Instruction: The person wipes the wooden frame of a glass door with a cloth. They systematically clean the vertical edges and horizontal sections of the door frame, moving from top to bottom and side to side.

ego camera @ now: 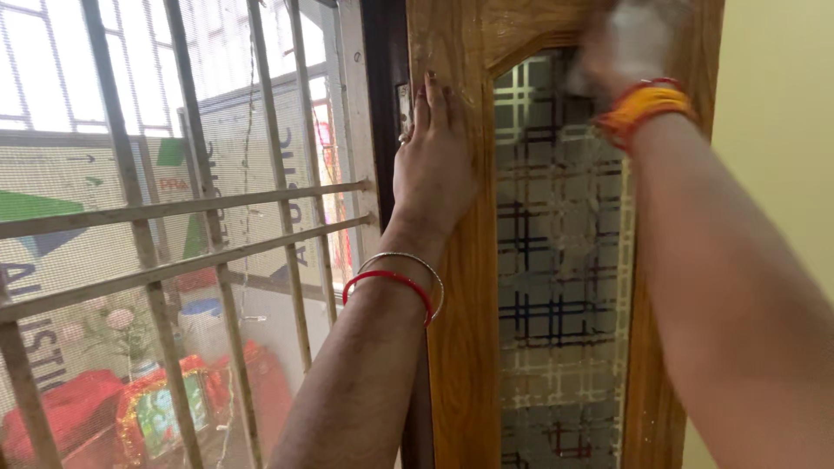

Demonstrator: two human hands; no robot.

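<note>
Your left hand (432,161) lies flat, fingers together, on the door (456,347). Your right hand (625,43) is blurred against the glass (560,287); its grip is unclear.

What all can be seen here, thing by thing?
Wooden door frame: one, golden brown, centre, upright.
Patterned glass panel: one, frosted with dark and pale crossed lines, set in the door.
Metal window bars: several, grey-beige, left, with mesh behind them.
Red cloth bundles: a few, red, low left beyond the mesh.
Wall: one, pale yellow, far right.
Bangles: two, one red and one silver, on the left wrist.
Wrist threads: a bunch, orange and red, on the right wrist.
Left hand: flat against the door frame.
Right hand: blurred, at the top of the glass, holding something pale; unclear what.
</note>
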